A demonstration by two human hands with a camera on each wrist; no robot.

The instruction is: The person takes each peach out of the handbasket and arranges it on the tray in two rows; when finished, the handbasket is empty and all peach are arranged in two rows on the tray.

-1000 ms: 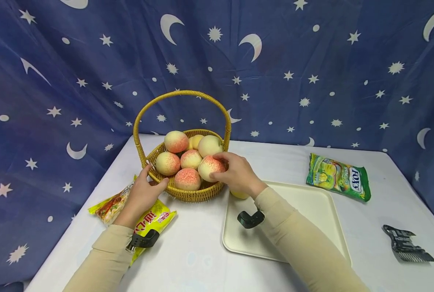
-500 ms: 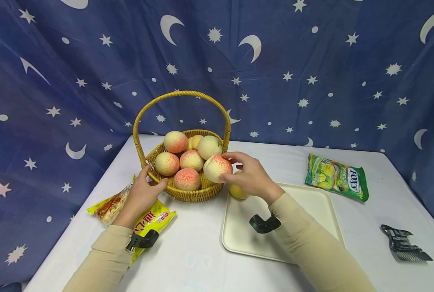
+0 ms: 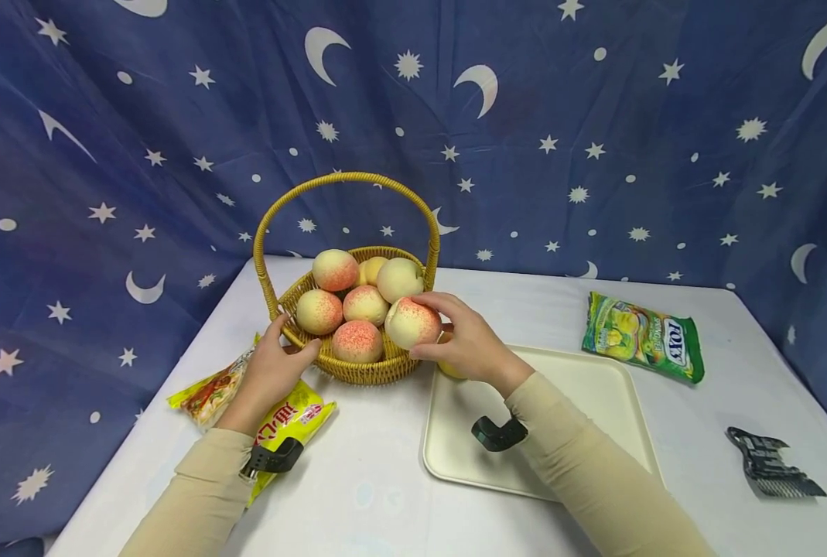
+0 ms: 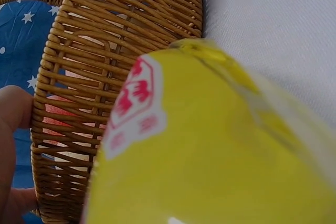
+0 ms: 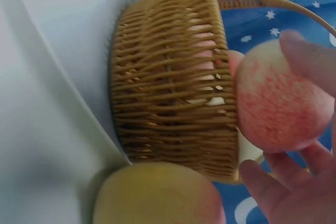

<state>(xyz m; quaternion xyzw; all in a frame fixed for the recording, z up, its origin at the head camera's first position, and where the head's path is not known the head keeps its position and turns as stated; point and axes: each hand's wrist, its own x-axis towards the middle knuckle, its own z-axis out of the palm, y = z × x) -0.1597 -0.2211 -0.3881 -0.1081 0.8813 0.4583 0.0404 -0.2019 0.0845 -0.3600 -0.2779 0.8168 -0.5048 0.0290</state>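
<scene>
Pinching one peach [image 3: 411, 323] in right hand [image 3: 470, 342], near at least six others in one basket [image 3: 367, 375]; touching its rim with widespread fingers of left hand [image 3: 270, 375].

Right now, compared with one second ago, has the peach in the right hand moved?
Yes, slightly. In the head view, the peach and the right hand have shifted to the right against the basket, which has not visibly moved.
</scene>
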